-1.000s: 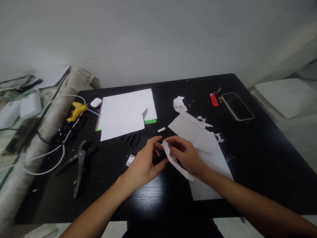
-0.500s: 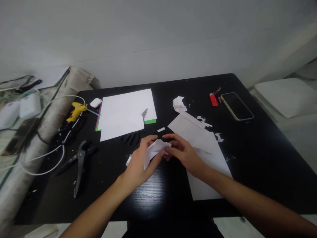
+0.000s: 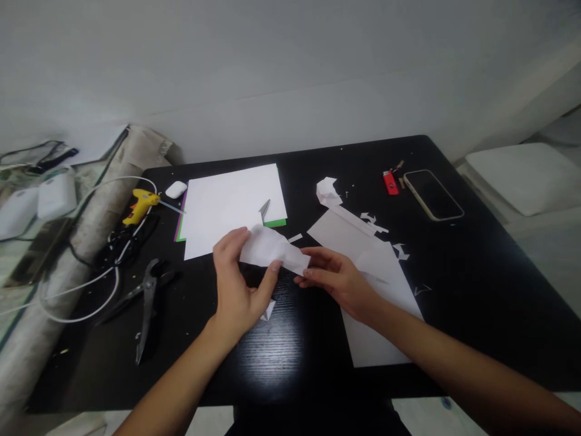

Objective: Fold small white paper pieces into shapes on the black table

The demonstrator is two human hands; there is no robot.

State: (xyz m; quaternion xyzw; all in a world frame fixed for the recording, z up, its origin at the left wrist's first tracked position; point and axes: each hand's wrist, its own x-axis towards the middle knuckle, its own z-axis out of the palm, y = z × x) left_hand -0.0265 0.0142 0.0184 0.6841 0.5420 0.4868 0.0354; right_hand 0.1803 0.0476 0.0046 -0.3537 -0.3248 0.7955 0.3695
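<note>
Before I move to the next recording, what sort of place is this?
Probably an indoor craft workspace, perhaps at home: a black table beside a plain wall, with a yellow glue gun and a stack of paper on it.

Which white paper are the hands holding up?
The creased piece between left hand and right hand; the stack, the big sheet and the crumpled scrap lie on the table.

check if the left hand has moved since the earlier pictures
Yes: the left hand has moved left, closer to the unmoved glue gun.
</note>
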